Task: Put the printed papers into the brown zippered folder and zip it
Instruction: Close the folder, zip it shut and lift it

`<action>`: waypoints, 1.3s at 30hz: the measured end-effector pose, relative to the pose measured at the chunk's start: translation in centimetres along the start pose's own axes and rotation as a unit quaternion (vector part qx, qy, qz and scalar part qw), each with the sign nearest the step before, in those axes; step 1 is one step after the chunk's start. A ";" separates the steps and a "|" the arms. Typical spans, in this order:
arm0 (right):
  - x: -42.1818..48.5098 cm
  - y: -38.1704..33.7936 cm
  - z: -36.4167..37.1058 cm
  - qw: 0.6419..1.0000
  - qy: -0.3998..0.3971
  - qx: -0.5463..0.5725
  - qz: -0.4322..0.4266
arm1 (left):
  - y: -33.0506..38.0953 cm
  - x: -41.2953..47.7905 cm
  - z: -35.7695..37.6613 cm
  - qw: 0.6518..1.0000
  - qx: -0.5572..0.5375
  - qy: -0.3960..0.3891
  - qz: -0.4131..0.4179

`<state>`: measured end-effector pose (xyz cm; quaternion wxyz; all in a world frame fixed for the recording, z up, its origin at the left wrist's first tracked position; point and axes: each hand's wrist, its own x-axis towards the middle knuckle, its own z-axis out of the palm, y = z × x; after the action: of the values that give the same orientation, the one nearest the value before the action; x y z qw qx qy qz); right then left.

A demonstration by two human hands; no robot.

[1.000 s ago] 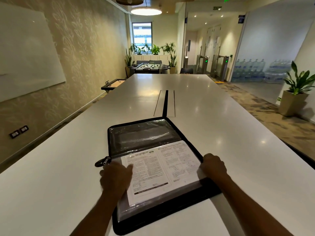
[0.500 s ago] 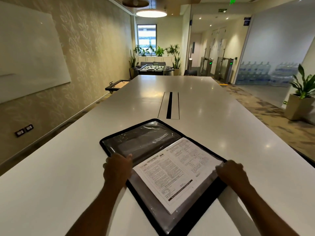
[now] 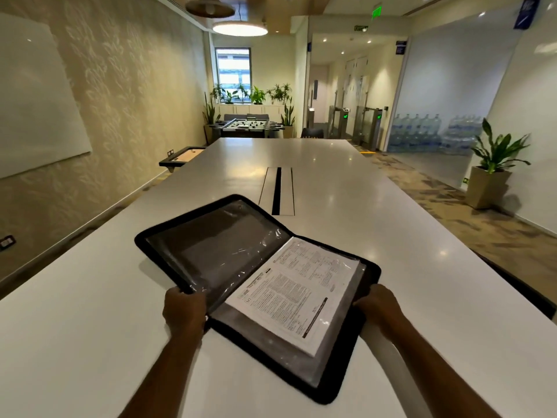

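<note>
- Left hand [image 3: 184,309] clamped on the near edge of the folder [image 3: 211,254], close to its spine; right hand [image 3: 376,303] gripping the right rim.
- Lying open on the white table [image 3: 422,224] just ahead of the hands — skewed, long axis running from far left to near right.
- Printed papers [image 3: 297,292] flat on the right half, text lines slanting with it; clear plastic sleeve on the left half, raised slightly.
- Cable slot [image 3: 277,191] beyond — potted plant [image 3: 494,164] far right.
</note>
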<state>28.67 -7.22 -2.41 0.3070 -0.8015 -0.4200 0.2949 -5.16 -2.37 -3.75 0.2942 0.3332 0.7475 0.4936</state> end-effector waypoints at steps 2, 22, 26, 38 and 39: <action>1.2 0.3 0.2 0.999 0.027 0.023 -0.017 | 0.2 -1.5 -0.1 0.998 -0.033 0.001 0.048; -0.1 0.4 -0.2 0.971 0.016 0.237 -0.035 | -1.7 -10.7 2.0 0.819 0.340 -0.217 0.409; 0.2 0.6 0.6 0.995 0.033 0.069 -0.067 | -1.7 -10.9 1.6 0.813 0.333 -0.244 0.411; 1.8 0.0 1.2 0.988 0.011 -0.068 -0.139 | -0.7 -8.4 2.1 0.858 0.379 -0.176 0.298; 2.1 -0.2 1.2 0.986 0.007 -0.086 -0.144 | -0.7 -8.7 2.1 0.856 0.386 -0.171 0.297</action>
<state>28.69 -5.05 -3.48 0.2794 -0.7577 -0.5529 0.2050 1.55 -8.27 -4.14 0.1040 0.7053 0.6817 0.1644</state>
